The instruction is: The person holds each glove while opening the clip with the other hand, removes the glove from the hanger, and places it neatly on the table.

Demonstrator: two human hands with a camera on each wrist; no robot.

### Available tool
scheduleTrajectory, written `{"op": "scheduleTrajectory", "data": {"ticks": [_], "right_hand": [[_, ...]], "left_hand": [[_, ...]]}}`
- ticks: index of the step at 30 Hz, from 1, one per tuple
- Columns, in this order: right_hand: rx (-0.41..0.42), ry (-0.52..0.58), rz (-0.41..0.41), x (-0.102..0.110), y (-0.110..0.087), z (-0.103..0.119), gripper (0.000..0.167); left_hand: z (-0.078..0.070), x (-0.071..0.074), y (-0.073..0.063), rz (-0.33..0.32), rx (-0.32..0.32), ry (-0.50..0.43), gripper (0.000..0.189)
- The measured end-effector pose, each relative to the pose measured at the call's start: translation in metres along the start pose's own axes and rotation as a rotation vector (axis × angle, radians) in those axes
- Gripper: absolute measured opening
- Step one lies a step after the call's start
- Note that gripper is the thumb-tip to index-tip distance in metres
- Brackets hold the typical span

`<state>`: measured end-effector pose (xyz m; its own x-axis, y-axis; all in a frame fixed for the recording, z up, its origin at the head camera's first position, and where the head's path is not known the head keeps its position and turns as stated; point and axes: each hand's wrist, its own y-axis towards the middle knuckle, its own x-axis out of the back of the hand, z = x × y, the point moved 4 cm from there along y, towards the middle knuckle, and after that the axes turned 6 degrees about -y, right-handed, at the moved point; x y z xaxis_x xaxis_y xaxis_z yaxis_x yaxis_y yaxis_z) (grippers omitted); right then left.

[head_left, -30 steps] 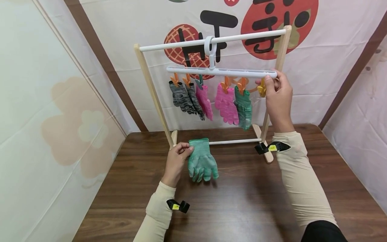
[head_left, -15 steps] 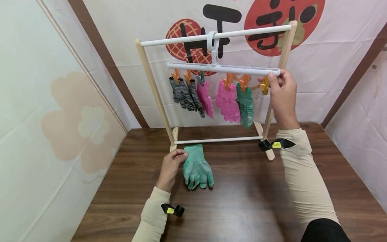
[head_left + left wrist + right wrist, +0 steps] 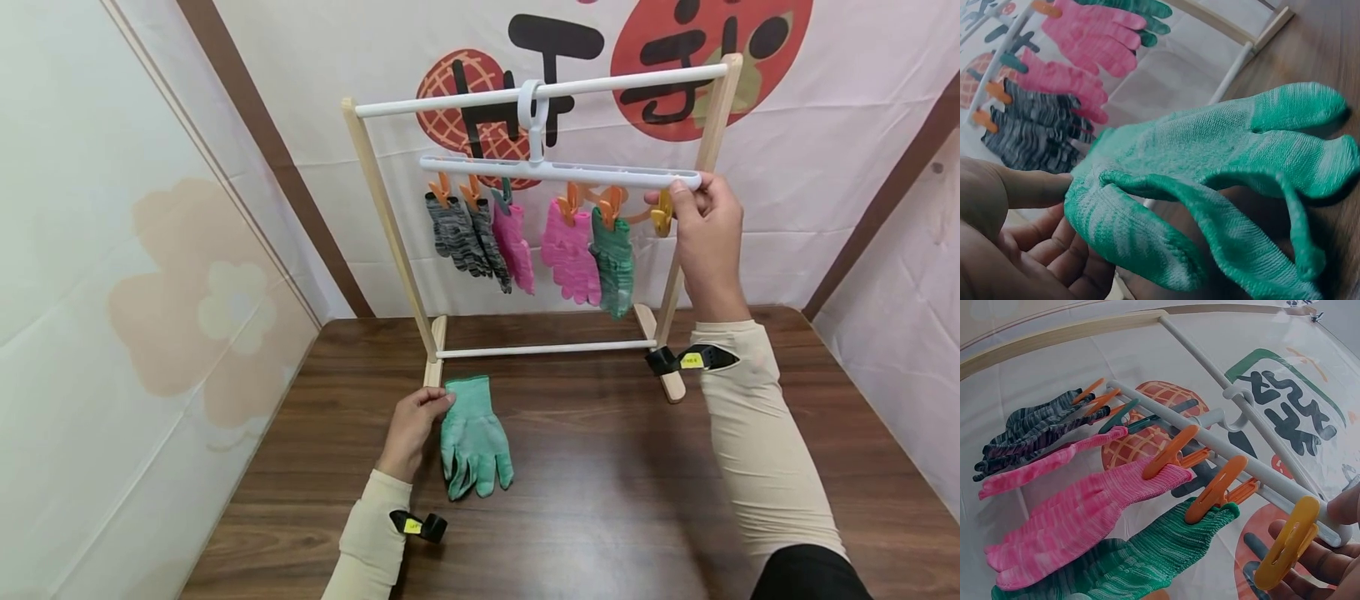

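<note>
Draws green glove point(image 3: 477, 435) leftward and nearer over desk point(image 3: 592, 483), before rack point(image 3: 390, 225), pinching its cuff with left hand point(image 3: 411, 429); grips end of hanger point(image 3: 592, 172) with right hand point(image 3: 710, 246), beside yellow clip point(image 3: 662, 214).

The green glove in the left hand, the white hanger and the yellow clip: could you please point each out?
Green glove point(image 3: 475, 435), head view: its broad middle.
White hanger point(image 3: 573, 172), head view: its long bar.
Yellow clip point(image 3: 1294, 534), right wrist view: its broad side.

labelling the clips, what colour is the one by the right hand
The clip by the right hand is yellow; the right wrist view shows it best.
</note>
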<state>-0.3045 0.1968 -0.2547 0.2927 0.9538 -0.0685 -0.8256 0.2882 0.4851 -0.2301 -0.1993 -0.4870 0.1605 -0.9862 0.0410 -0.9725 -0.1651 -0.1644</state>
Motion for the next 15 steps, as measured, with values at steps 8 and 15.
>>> {"op": "scheduleTrajectory", "data": {"ticks": [8,15], "right_hand": [[-0.011,-0.017,-0.005,0.002,-0.002,0.0,0.017],[0.004,-0.047,-0.012,0.001,-0.003,0.002,0.018]], "left_hand": [[0.008,0.011,0.003,-0.02,0.019,0.131,0.018],[0.01,0.022,0.006,-0.018,0.011,0.253,0.016]]}}
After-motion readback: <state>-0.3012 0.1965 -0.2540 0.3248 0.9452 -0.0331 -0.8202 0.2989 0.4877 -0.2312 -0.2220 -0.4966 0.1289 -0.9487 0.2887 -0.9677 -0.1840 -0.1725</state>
